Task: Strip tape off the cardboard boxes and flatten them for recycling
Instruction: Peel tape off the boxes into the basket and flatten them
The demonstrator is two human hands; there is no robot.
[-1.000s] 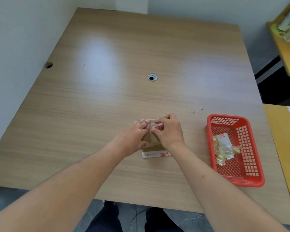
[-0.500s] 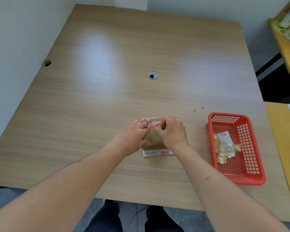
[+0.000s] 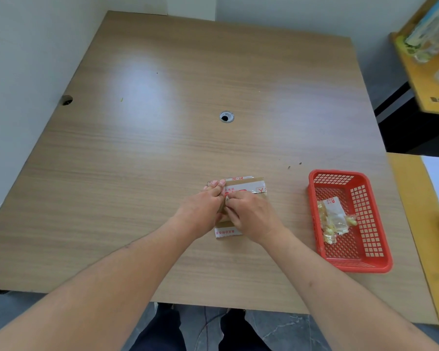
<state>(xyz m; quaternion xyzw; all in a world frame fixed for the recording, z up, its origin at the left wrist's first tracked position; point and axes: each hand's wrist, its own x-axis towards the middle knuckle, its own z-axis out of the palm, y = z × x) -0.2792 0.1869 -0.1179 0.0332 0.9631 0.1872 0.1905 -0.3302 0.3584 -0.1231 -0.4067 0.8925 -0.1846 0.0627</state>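
Hands meet over a small cardboard box on the tabletop, left hand pressing it steady with straight fingers so right hand can pinch its printed tape free, beside a red basket of scraps.

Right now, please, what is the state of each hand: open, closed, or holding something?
Left hand: fingers straight, pressing down the small cardboard box.
Right hand: fingers curled, pinching the tape on the box.
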